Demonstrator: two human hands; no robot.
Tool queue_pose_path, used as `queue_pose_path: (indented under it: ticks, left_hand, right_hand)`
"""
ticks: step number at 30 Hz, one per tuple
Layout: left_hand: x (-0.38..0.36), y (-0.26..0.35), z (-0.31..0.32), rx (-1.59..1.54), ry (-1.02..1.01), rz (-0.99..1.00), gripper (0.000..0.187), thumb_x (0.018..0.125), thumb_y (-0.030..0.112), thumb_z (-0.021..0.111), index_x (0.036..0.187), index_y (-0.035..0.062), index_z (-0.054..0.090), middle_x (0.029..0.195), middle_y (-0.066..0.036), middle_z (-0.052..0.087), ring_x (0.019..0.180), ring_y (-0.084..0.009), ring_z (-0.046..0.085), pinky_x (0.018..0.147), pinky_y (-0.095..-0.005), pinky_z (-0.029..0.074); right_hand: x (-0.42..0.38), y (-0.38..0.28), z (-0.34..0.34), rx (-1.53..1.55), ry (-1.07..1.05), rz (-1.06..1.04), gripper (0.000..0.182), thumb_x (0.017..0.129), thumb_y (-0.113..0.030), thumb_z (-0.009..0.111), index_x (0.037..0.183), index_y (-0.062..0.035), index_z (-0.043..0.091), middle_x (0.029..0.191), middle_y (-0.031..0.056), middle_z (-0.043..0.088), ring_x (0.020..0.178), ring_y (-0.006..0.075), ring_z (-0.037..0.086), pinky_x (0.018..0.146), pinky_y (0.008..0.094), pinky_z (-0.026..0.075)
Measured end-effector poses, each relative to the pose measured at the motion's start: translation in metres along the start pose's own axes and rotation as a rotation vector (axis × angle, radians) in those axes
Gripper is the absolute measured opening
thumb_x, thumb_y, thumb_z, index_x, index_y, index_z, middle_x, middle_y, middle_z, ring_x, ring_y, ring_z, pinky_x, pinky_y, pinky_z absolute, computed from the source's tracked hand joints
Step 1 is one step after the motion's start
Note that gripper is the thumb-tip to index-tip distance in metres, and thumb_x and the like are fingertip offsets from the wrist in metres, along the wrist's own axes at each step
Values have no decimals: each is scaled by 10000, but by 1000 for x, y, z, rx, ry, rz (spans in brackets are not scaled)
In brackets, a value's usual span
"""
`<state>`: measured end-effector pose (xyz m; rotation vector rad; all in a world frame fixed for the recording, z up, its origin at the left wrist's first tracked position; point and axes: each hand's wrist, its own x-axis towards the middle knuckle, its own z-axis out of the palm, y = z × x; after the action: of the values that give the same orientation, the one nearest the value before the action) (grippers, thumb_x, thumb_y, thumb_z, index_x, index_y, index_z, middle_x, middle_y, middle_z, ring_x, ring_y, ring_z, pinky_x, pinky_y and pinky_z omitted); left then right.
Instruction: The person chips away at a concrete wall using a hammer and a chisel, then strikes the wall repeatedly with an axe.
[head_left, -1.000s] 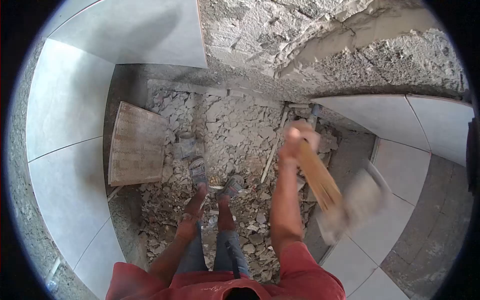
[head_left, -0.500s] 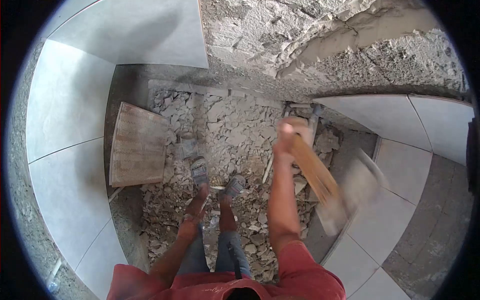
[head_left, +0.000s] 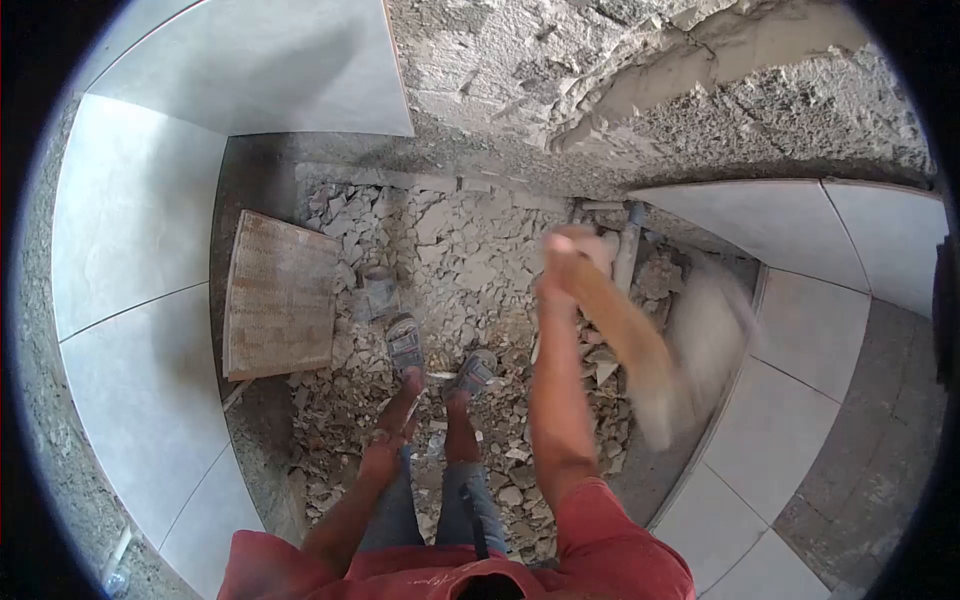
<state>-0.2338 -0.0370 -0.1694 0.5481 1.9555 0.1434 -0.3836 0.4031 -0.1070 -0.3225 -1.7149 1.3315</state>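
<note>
My right hand (head_left: 572, 258) is closed around the end of a pale wooden handle, part of a wooden-handled tool (head_left: 625, 330). The tool slants down to the right, and its greyish head (head_left: 705, 335) is smeared by motion, so its kind cannot be made out. It hangs over the right side of the rubble, by the tiled ledge. My left hand (head_left: 382, 452) is low beside my left leg, near the knee. A thin pale strip shows by its fingers, which are too indistinct to tell whether they grip it.
Broken rubble (head_left: 460, 250) covers the floor around my sandalled feet (head_left: 405, 342). A stack of tiles (head_left: 282, 295) leans at the left. Pale tiles (head_left: 800, 330) line the right ledge, and a pipe (head_left: 628, 245) stands in the far right corner. A rough, chipped wall (head_left: 640, 90) rises ahead.
The tool has shifted slightly left, and its head is still blurred. My right hand has moved a little left and up. My left hand stays by the leg.
</note>
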Motion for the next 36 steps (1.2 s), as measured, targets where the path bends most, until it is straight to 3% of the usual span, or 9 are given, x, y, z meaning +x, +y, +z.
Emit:
queue_pose_path:
  ticks: [4, 14, 16, 18, 24, 27, 30, 32, 36]
  left_hand:
    - [-7, 9, -9, 79, 72, 66, 262, 772, 110, 478, 1022, 123, 553, 1056, -147, 556, 1045, -301, 513, 949, -483, 326]
    - [-6, 2, -7, 104, 123, 87, 286, 777, 111, 515, 1062, 108, 542, 1092, -163, 546, 1056, -314, 508, 962, -479, 320]
    - [-7, 9, -24, -53, -62, 51, 359, 783, 124, 506, 1139, 75, 500, 1116, -170, 538, 1077, -317, 496, 967, -485, 312]
    - [-7, -2, 5, -53, -38, 20, 372, 781, 120, 502, 1150, 71, 497, 1117, -171, 539, 1087, -322, 489, 957, -487, 323]
    - [4, 7, -16, 14, 44, 59, 361, 748, 95, 507, 1107, 82, 537, 1105, -174, 550, 1090, -342, 485, 940, -491, 339]
    - [-2, 4, -11, 48, 87, 84, 354, 731, 97, 519, 1084, 92, 550, 1079, -177, 562, 1057, -345, 506, 925, -493, 352]
    - [-5, 6, -23, 68, 80, 118, 362, 728, 109, 521, 1089, 100, 546, 1059, -180, 570, 1026, -334, 525, 907, -505, 363]
    - [-15, 6, -9, 58, 39, 128, 360, 729, 113, 520, 1088, 106, 546, 1049, -181, 573, 1013, -328, 534, 893, -513, 374]
    - [4, -7, -8, 6, 18, 55, 343, 774, 119, 495, 1114, 114, 537, 1060, -180, 567, 1028, -327, 523, 928, -524, 339]
  right_hand:
    - [-84, 72, 20, -330, -70, 1173, 75, 742, -86, 559, 756, -17, 537, 592, 22, 477, 520, 103, 458, 475, 284, 389]
    - [25, -42, 27, 105, 192, -122, 61, 778, -80, 547, 766, -33, 508, 683, 57, 527, 607, 198, 501, 591, 324, 423]
    - [-49, 36, 35, -407, 106, 136, 84, 770, -93, 558, 748, -41, 496, 664, 44, 514, 599, 182, 498, 554, 308, 417]
    - [-68, 54, 36, -53, -51, 1419, 95, 761, -122, 576, 787, -55, 513, 645, 29, 503, 592, 177, 493, 562, 297, 413]
    - [-12, -48, 7, -252, 86, 833, 150, 761, -142, 593, 847, -54, 507, 674, 23, 499, 565, 131, 497, 488, 278, 413]
    - [37, -71, 21, 165, 119, 110, 140, 775, -167, 581, 825, -64, 499, 687, 20, 491, 620, 121, 488, 543, 276, 416]
    - [-21, 29, 20, -218, 91, -88, 119, 771, -157, 571, 782, -69, 493, 639, 6, 456, 570, 120, 462, 515, 275, 401]
    - [-63, 55, 46, -30, -32, 1257, 79, 760, -116, 554, 762, -62, 496, 593, -9, 436, 511, 118, 440, 469, 280, 381]
    - [-62, -2, 29, 68, 109, 1286, 126, 730, -105, 602, 794, -34, 520, 583, 10, 455, 480, 128, 435, 450, 258, 365]
